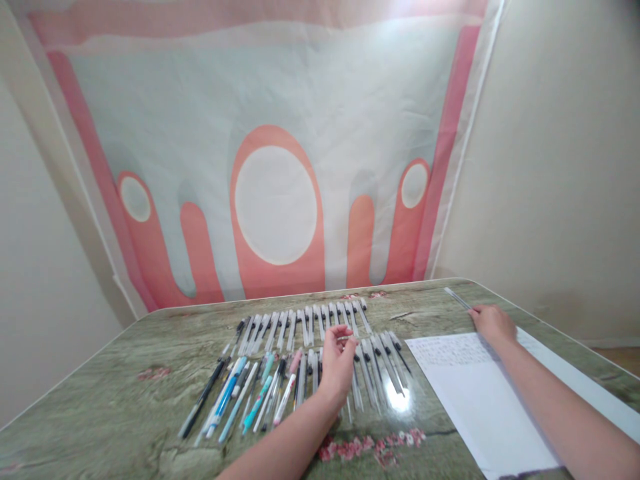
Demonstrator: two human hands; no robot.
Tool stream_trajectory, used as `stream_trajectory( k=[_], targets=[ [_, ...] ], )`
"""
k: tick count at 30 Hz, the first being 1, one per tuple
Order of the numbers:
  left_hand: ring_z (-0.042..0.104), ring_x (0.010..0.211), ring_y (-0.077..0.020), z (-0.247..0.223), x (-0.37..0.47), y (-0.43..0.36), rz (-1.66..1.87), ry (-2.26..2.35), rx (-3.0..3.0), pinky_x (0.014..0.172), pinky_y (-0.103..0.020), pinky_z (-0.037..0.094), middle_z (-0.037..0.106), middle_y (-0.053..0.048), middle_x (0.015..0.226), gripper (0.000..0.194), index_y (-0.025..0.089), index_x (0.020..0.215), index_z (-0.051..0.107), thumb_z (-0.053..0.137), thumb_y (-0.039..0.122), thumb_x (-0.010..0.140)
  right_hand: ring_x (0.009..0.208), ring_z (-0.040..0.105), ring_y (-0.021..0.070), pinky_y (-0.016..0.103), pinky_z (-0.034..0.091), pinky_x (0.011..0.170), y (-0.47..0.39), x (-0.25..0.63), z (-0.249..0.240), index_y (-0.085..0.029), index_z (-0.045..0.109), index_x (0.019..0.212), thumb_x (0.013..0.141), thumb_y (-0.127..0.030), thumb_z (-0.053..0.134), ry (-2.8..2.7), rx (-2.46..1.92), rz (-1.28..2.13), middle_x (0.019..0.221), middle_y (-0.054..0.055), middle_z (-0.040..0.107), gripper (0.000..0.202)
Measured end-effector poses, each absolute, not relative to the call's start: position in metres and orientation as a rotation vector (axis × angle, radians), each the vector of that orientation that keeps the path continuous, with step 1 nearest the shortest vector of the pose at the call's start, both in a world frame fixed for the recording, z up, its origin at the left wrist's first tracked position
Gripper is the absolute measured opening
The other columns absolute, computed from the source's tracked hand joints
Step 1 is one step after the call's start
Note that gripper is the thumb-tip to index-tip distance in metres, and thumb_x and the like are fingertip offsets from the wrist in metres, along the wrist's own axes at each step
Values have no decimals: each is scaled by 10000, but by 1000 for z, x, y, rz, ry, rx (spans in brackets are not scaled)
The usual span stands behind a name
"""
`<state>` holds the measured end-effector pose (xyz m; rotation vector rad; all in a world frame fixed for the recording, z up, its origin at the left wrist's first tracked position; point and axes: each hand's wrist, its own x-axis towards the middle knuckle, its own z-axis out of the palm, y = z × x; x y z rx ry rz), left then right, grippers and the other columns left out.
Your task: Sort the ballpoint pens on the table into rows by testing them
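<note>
My right hand (pixel 494 324) is closed on the near end of a slim, clear pen (pixel 457 298), whose far end points up and left over the table. Its forearm crosses a white sheet of paper (pixel 493 393) with handwriting along the top. Over the pens in the middle, my left hand (pixel 339 363) hovers with loosely bent fingers, apart from the thumb, and nothing visible in it. It hides part of the front row of clear pens with dark clips (pixel 369 367). Behind it runs a back row of similar clear pens (pixel 283 330).
Coloured pens (pixel 233 397) in blue, teal, pink and black lie at the front left. The table (pixel 115 393) has a glossy wood-and-flower print. A patterned fabric sheet (pixel 280 80) hangs behind it, and a plain wall (pixel 560 167) stands to the right.
</note>
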<state>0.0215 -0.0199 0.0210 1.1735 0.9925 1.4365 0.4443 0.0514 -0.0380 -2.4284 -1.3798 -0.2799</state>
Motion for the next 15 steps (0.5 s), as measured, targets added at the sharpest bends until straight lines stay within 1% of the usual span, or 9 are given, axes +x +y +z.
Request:
stream_trajectory(
  k=[6,9,12,15],
  targets=[
    [541,742,-117,25,21,-21,1442,1000,1154,681,-240,405,544,-62,918,280,168,958,450,548,229,703,808,564,270,333,390,641,52,445,-39,-167,677,876,770,-409,433,-1378,-2426,-299,883,170,609,360],
    [545,746,-118,26,22,-21,1449,994,1125,694,-246,407,546,-62,916,275,168,945,455,553,211,691,865,544,276,342,386,689,51,443,-36,-151,654,927,774,-411,424,-1345,-2390,-351,891,171,600,380],
    [546,743,-117,28,22,-21,1451,1004,1096,701,-247,409,550,-57,904,267,168,926,462,555,188,677,894,531,273,345,380,724,50,436,-28,-127,621,986,771,-399,435,-1306,-2305,-415,922,169,589,393],
    [543,749,-117,30,21,-22,1450,1015,1085,705,-246,407,551,-57,903,262,168,925,466,547,176,676,889,535,251,330,382,743,52,417,-10,-139,612,982,756,-375,471,-1323,-2176,-403,929,143,599,357]
  ],
)
